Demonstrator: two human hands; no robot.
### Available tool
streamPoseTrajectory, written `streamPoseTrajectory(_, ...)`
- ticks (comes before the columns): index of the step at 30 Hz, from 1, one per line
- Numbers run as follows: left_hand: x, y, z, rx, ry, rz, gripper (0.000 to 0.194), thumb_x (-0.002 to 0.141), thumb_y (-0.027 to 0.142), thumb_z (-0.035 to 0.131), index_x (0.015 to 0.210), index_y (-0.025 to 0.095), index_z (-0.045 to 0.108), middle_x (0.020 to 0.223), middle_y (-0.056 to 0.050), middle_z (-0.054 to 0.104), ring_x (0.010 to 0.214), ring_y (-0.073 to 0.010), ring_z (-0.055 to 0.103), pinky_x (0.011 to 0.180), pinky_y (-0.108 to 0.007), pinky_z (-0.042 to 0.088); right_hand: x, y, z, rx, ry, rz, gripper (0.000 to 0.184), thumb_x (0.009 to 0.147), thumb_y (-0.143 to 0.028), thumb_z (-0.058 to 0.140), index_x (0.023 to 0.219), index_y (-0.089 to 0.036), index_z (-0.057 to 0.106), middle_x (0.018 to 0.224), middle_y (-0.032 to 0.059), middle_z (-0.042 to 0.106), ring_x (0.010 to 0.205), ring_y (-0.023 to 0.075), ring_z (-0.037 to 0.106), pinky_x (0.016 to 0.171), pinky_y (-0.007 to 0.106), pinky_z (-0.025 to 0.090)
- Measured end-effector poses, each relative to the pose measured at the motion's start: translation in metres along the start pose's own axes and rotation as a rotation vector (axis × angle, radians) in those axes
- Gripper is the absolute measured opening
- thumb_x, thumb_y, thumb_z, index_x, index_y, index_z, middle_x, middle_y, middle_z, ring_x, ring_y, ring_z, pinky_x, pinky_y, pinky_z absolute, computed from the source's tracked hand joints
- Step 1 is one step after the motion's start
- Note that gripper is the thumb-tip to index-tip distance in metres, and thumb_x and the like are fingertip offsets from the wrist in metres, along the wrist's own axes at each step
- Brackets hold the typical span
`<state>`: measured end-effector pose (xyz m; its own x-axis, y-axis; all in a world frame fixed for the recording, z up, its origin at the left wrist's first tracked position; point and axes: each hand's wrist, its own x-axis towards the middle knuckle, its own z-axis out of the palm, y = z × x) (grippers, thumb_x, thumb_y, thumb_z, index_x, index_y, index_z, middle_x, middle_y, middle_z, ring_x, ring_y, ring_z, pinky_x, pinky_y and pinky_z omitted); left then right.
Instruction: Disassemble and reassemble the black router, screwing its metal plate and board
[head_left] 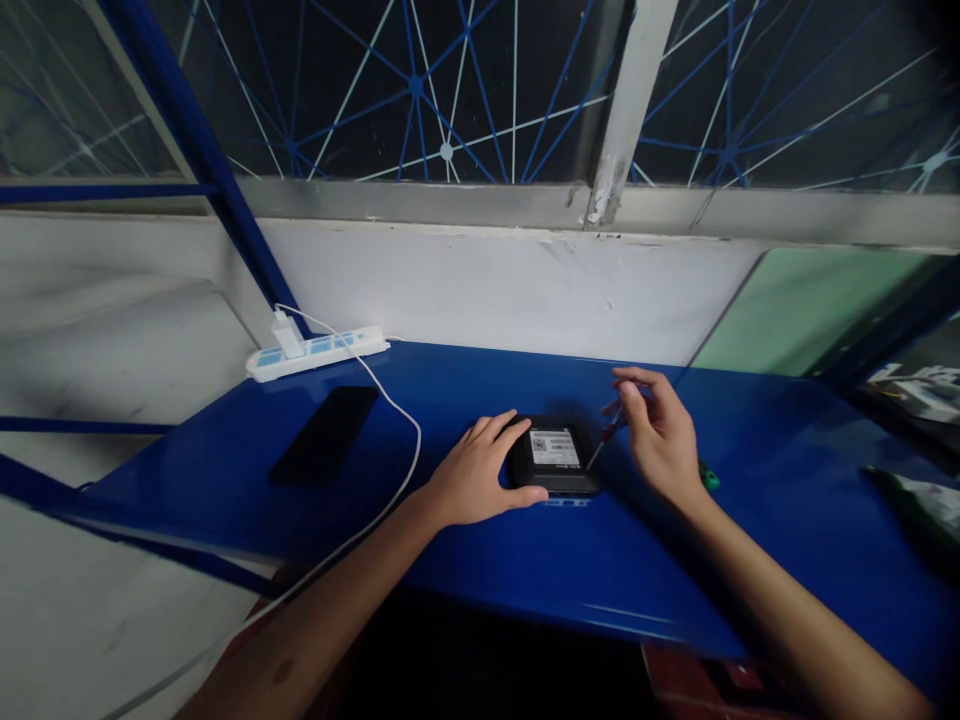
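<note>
A small black box-shaped device [525, 470] with a white printed label [555, 447] lies on the blue table [480, 560]. My left hand [480, 470] rests on its left side, fingers over the far edge and thumb along the near edge. In my right hand [660, 435] is a screwdriver [613, 425] with a reddish handle, pinched between thumb and fingers. Its thin metal shaft slants down to the device's right edge near the label's corner. Partly behind my right wrist sits a green object [708, 475], whose kind I cannot make out.
A black phone-like slab [324, 435] lies left. A white power strip [322, 352] with a plugged-in charger [287, 333] stands at the back left. Its white cable [415, 440] runs across the table past my left forearm. A dark green-and-white packet [919, 510] is at the right.
</note>
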<state>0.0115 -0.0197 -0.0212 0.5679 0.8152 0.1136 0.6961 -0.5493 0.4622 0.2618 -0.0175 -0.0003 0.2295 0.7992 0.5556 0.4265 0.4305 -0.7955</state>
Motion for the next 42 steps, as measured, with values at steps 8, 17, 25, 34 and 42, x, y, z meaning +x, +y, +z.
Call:
streamPoseTrajectory(8,0.0001,-0.0015,0.0011,0.002,-0.007,-0.001,0.099,0.080,0.079,0.060,0.157,0.025,0.031,0.165,-0.013,0.028,0.148,-0.0426,0.026,0.115,-0.063,0.034,0.0002,0.0029,-0.0010,-0.049,-0.010,-0.011,0.030,0.096,-0.045,0.056,0.116,-0.024,0.066,0.077,-0.0002,0.062,0.060,0.0144,0.059,0.059,0.032,0.054)
streamPoseTrajectory(17,-0.0007,-0.0004,0.0002,-0.020,0.008,0.003,0.095,0.081,0.079,0.060,0.156,0.028,0.032,0.164,-0.012,0.030,0.147,-0.0420,0.029,0.114,-0.063,0.035,0.0023,0.0024,-0.0011,0.031,0.015,0.007,0.029,0.091,-0.043,0.065,0.112,-0.023,0.066,0.088,0.0040,0.071,0.073,0.0190,0.070,0.067,0.036,0.056)
streamPoseTrajectory(25,-0.0008,0.0013,-0.0010,-0.006,0.002,0.002,0.095,0.081,0.077,0.061,0.156,0.026,0.033,0.164,-0.012,0.030,0.147,-0.0404,0.030,0.114,-0.061,0.035,0.0019,-0.0013,-0.0034,0.125,-0.014,0.060,0.027,0.097,-0.046,0.054,0.107,-0.024,0.065,0.113,0.0079,0.073,0.083,0.0220,0.075,0.068,0.037,0.058)
streamPoseTrajectory(34,-0.0007,0.0013,-0.0008,-0.007,0.003,-0.006,0.095,0.080,0.077,0.062,0.156,0.026,0.033,0.164,-0.011,0.030,0.147,-0.0415,0.029,0.115,-0.062,0.034,0.0018,0.0015,-0.0018,0.044,0.053,-0.013,0.032,0.091,-0.042,0.065,0.118,-0.024,0.066,0.092,0.0046,0.073,0.074,0.0201,0.073,0.068,0.038,0.059)
streamPoseTrajectory(42,-0.0011,0.0009,-0.0016,-0.019,0.002,0.002,0.094,0.081,0.078,0.061,0.156,0.029,0.032,0.164,-0.011,0.030,0.147,-0.0418,0.030,0.114,-0.062,0.035,0.0003,-0.0012,-0.0033,0.095,0.004,0.032,0.028,0.098,-0.045,0.052,0.111,-0.023,0.066,0.110,0.0081,0.074,0.077,0.0211,0.075,0.068,0.038,0.059)
